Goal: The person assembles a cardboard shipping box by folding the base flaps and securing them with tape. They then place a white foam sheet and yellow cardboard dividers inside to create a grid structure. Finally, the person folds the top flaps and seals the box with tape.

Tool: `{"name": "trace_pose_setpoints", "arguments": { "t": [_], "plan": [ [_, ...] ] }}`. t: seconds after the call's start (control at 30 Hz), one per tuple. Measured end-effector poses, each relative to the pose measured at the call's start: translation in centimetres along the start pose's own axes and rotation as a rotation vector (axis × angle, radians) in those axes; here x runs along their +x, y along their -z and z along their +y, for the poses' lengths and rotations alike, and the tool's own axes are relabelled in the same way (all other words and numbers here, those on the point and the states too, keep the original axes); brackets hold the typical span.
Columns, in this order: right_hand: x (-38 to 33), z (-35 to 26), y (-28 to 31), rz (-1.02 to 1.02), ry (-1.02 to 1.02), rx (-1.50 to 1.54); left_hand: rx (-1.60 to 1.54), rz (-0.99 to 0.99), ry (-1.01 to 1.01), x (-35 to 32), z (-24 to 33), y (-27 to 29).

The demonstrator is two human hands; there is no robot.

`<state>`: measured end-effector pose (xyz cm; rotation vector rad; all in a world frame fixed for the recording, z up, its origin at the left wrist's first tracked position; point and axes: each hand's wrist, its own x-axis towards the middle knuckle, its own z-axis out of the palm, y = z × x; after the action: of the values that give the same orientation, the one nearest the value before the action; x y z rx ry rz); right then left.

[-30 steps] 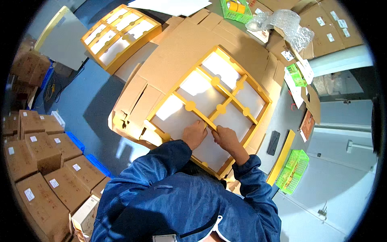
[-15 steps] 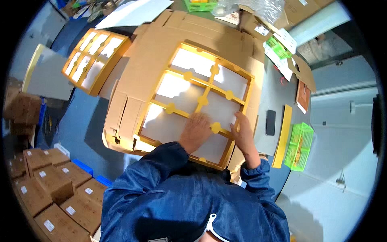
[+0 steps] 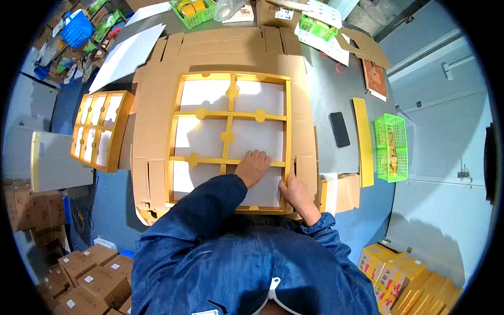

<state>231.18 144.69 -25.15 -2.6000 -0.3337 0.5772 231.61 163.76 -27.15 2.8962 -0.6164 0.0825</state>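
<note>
The fingers of the left hand are bent and only slightly parted, lying over the right half of the lower crossbar in a yellow frame; whether they pinch the bar cannot be told. The fingers of the right hand are curled in at the frame's right wall, near its lower right corner, with the thumb side against the wall; how firmly they hold it is hidden.

The frame lies flat in the middle of the picture, its dividers making six compartments with white bottoms, and round yellow tabs sit along the bars. Under it spreads a flattened cardboard sheet with slotted flaps.

Both forearms come up from the lower edge in dark blue sleeves. Right of the cardboard, on a grey table, are a black phone and a long yellow strip, with a green basket just beyond. Left of centre stands a second yellow frame, tilted, also with white panels. White sheets lie at the upper left, and a green crate holding a yellow roll sits at the top. Brown boxes fill the lower left corner; yellow-taped cartons stand at the lower right.
</note>
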Motion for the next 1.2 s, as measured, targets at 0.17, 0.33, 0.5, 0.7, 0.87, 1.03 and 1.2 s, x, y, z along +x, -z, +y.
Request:
{"name": "trace_pose_setpoints", "arguments": {
  "t": [0.17,0.33,0.5,0.7,0.87,1.03,1.2],
  "plan": [
    [0.7,-0.1,0.5,-0.007,0.080,-0.039,-0.089,-0.007,-0.041,1.1,0.6,-0.9],
    [2.4,1.3,0.8,-0.033,0.079,-0.076,-0.091,0.132,-0.050,2.1,0.4,-1.4],
    [3.2,3.3,2.5,0.105,0.055,-0.111,-0.382,0.380,0.125,-0.6,-0.3,4.1],
    [0.6,-3.0,4.0,0.200,0.398,0.098,-0.463,0.558,0.870,-17.8,-5.4,5.8],
    [0.3,-9.2,-2.0,0.098,0.587,0.126,-0.832,0.434,1.071,-22.2,-1.4,0.4],
    [2.4,-10.2,2.2,0.205,0.697,-0.189,-0.902,0.207,1.031,-24.8,-2.4,-1.7],
    [6.8,-11.2,-2.4,-0.103,0.682,-0.368,-1.289,0.168,1.326,-26.1,-4.0,-7.9]
  ]
}}
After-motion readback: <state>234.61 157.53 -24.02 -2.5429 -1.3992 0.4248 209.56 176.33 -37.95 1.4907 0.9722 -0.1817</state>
